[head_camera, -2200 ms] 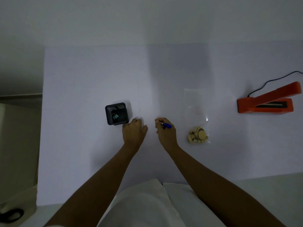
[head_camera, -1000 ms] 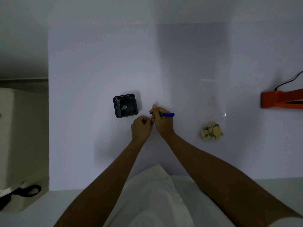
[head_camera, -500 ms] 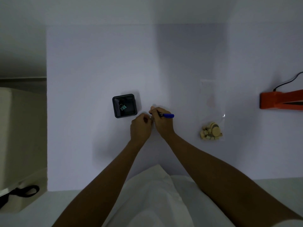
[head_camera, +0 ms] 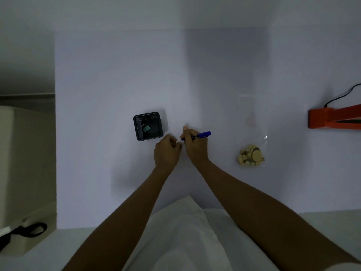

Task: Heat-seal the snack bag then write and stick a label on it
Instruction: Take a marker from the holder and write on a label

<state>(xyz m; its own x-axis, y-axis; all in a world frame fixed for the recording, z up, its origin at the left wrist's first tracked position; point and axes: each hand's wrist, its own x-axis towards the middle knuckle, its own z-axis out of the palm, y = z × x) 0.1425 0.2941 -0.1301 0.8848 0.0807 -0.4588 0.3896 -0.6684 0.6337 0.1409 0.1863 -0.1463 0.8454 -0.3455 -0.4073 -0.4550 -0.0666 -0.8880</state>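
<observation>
A clear snack bag (head_camera: pixel 253 122) lies flat on the white table, with pale round snacks (head_camera: pixel 251 157) bunched at its near end. My right hand (head_camera: pixel 195 146) grips a blue pen (head_camera: pixel 201 134), whose tip points left towards my left hand. My left hand (head_camera: pixel 167 151) is closed, its fingertips pinching a small white label (head_camera: pixel 178 142) right at the pen tip. The label is mostly hidden by my fingers. Both hands touch in the middle of the table, left of the bag.
A black square pen holder (head_camera: pixel 148 126) with a teal binder clip inside stands just left of my hands. An orange heat sealer (head_camera: pixel 334 119) with a black cord sits at the right edge. A beige box and black strap lie off the table at the left.
My hands have come together: the left closed onto the small label and the right brought the pen tip to it. In the last half second they hardly moved.
</observation>
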